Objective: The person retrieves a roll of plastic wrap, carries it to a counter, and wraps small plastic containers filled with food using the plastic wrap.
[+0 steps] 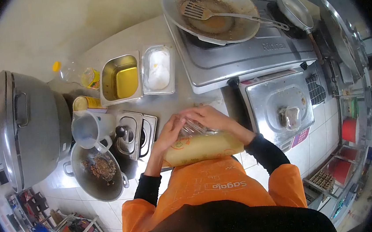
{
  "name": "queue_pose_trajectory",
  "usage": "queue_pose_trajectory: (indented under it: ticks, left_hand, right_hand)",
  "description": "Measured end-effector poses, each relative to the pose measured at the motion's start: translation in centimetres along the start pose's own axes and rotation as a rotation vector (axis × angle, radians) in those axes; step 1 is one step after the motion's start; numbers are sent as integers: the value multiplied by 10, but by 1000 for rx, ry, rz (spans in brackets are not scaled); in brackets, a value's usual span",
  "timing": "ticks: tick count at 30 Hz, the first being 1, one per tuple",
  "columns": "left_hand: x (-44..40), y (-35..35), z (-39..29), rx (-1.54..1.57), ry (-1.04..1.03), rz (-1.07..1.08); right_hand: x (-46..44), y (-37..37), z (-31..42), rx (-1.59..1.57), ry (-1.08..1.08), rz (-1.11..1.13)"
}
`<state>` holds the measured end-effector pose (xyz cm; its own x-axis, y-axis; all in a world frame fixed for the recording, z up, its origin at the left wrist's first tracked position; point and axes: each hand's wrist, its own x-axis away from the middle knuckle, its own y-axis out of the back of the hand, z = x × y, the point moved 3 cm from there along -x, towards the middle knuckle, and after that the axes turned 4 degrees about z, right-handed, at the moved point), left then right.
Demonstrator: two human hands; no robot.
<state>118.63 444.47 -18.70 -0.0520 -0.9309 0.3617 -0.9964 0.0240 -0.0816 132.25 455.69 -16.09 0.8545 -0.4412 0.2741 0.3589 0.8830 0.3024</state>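
Observation:
A large clear plastic bag (200, 149) of yellowish contents, with faint orange print, lies against the front of my orange shirt. My left hand (172, 132) and my right hand (206, 116) meet at its gathered upper end. The fingers of both hands are bent and closed around the crumpled plastic (195, 127). My fingertips come together just above the counter's front edge, and part of the bunched plastic is hidden beneath them.
On the stove (251, 57) sits a wok (239, 16) with a slotted spatula (230, 15). Metal trays of yellow oil (127, 82) and white fat-like stuff (159, 69) stand behind my hands. Left are a plastic jug (87, 129), a pan (83, 178) and a big pot (41, 128); right, a scale (278, 103).

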Motion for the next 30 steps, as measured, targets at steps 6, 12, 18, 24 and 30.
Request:
queue_pose_trajectory:
  ticks: [6,12,18,24,30]
  left_hand:
    - [33,1,-25,56,-68,-14]
    - [56,-5,-21,-1,-98,-46]
    - [73,-13,-33,-206,-108,-198]
    - [85,-14,-28,-386,-133,-201]
    - [105,-30,-37,-150,-81,-228]
  right_hand:
    - [3,3,31,-210,-191,272]
    - [10,-6,41,-78,65,286]
    - [8,-12,12,-153,108,151]
    - [19,-11,30,-84,89,214]
    - [34,-23,17,-285,-21,357]
